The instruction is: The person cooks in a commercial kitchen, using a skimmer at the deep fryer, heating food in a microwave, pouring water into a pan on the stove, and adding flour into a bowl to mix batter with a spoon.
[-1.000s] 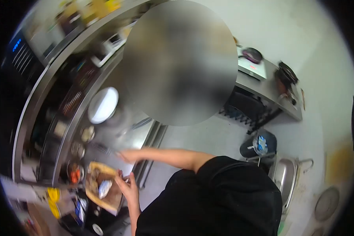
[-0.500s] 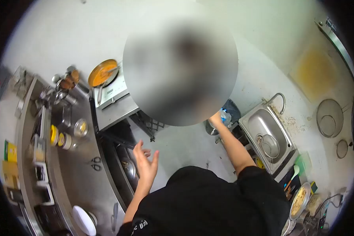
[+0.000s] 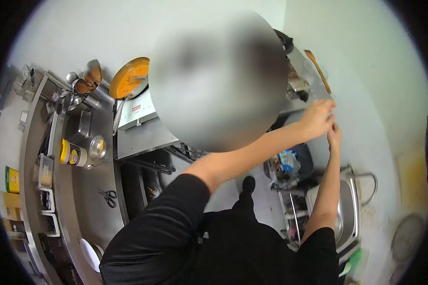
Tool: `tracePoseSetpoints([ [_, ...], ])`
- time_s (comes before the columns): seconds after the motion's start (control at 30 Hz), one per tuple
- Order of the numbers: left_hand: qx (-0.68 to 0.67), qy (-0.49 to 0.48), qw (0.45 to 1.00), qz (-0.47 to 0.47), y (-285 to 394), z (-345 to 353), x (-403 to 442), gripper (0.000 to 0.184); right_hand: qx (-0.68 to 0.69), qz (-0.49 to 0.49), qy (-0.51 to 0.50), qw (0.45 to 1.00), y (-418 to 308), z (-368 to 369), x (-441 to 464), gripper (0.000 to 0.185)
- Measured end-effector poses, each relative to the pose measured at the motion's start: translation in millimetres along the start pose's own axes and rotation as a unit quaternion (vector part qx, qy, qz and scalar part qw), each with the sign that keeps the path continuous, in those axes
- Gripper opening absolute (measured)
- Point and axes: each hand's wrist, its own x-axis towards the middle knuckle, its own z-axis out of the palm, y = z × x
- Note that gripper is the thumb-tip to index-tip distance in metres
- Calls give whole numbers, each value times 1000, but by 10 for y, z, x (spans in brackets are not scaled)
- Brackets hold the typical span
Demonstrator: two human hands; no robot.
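Both my arms stretch to the right, towards the pale wall. My left hand [image 3: 319, 118] has its fingers curled just beneath the lower end of a wooden-handled utensil [image 3: 318, 71]. Close below it, my right hand [image 3: 335, 136] has its fingers pressed together, with the fingertips near my left hand. What either hand holds, if anything, is too small to make out. The sink [image 3: 348, 209] lies beneath my right forearm, and a dark bin [image 3: 303, 164] with a bag and blue waste stands left of that forearm.
At the left, a steel counter [image 3: 92, 190] holds scissors [image 3: 108, 197], a yellow-lidded tub [image 3: 73, 154] and a glass bowl [image 3: 97, 147]. A pan of orange sauce [image 3: 128, 83] rests on a white cooker [image 3: 138, 111]. A round blur hides the upper middle.
The view has swung from the left counter towards the cooker and right wall. My left hand, open half a second ago, has crossed to the right and now meets my right hand.
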Motion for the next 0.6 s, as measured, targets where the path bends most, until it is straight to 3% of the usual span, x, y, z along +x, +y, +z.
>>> tracePoseSetpoints([
  [0.1, 42, -19, 990, -130, -671, 618, 874, 36, 18, -10, -33, 999, -30, 493, 856, 44],
  [0.23, 128, -3, 974, -189, -1484, 1282, 1734, 44, 81, 5, -45, 996, 95, 924, 1510, 43],
  [0.3, 218, 27, 935, -280, -1753, 1400, 2042, 56, 133, 19, -49, 990, 105, 1093, 1660, 43],
  [0.33, 220, 23, 932, -288, -1904, 1429, 2121, 56, 161, 26, -51, 985, 114, 1159, 1696, 43],
  [0.4, 363, -47, 870, -329, -2091, 1502, 2264, 68, 206, 40, -46, 977, 150, 1220, 1735, 42],
  [0.43, 357, -53, 872, -331, -2269, 1581, 2325, 68, 226, 47, -43, 972, 163, 1249, 1748, 42],
  [0.5, 455, -129, 814, -338, -2525, 1703, 2378, 76, 260, 54, -34, 964, 185, 1252, 1753, 42],
  [0.6, 408, -82, 835, -360, -2587, 1813, 2429, 76, 311, 62, -29, 948, 214, 1210, 1717, 42],
])
